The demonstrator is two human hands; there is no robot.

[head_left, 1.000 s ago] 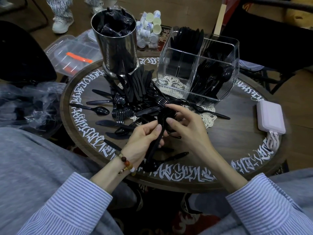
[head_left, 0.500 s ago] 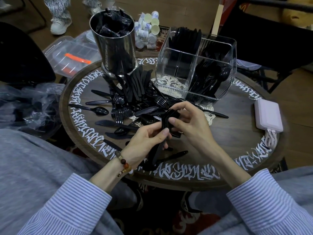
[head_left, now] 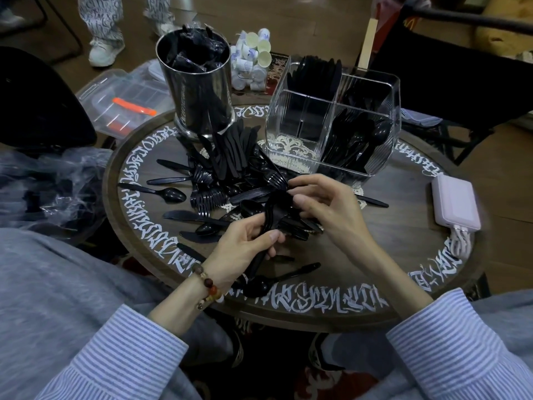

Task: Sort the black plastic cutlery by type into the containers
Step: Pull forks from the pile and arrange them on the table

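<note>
Pinching a spoon stack (head_left: 269, 223) in our left hand (head_left: 245, 249), our right hand (head_left: 323, 206) has shifted to its top, squaring it; organizer (head_left: 372, 168) waits at one o'clock.

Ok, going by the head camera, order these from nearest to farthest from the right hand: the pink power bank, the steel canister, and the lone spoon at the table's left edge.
From the right hand:
1. Pink power bank, at the table's right edge.
2. Lone spoon, left of the cutlery pile.
3. Steel canister, far left corner of the table, stuffed with black cutlery.
</note>
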